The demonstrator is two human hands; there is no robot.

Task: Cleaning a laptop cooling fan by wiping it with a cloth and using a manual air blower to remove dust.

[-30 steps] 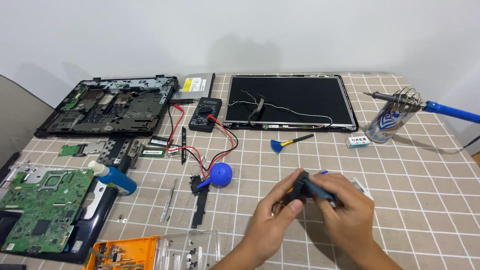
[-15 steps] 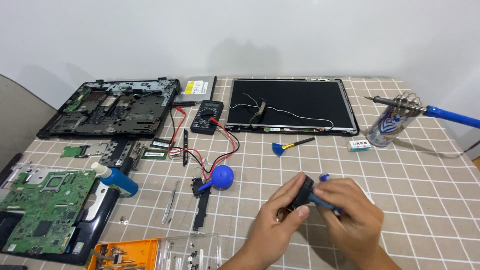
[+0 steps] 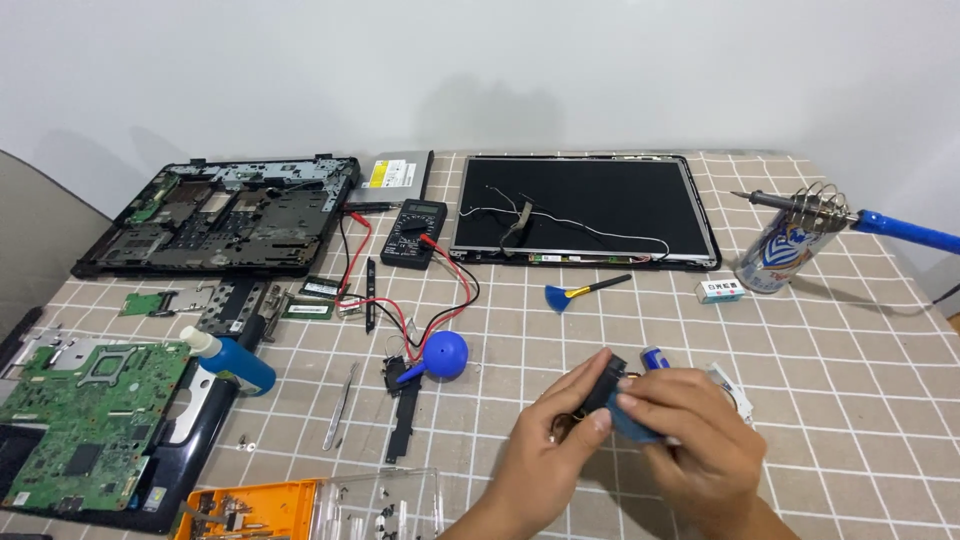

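Observation:
Both my hands meet low in the middle of the checked tablecloth (image 3: 840, 340). My left hand (image 3: 548, 440) pinches a small black part (image 3: 603, 385) between thumb and fingers. My right hand (image 3: 690, 435) wraps around a blue-handled tool (image 3: 652, 358) pressed against that black part; only the blue end and a strip of blue under the fingers show. A white-and-clear packet (image 3: 732, 390) lies just behind my right hand. What the tool's tip touches is hidden by my fingers.
A laptop screen panel (image 3: 585, 210), multimeter (image 3: 413, 232) with red and black leads, laptop base (image 3: 215, 215), green motherboard (image 3: 80, 425), blue blower bulb (image 3: 440, 353), blue bottle (image 3: 232, 362), tweezers (image 3: 340, 405), blue brush (image 3: 585, 292), soldering iron (image 3: 880, 222) on a can (image 3: 780, 255), orange screw box (image 3: 255, 510).
My hands have drifted slightly down and right, and my right hand has closed further over the blue-handled tool against the black part. Nothing else on the table moved.

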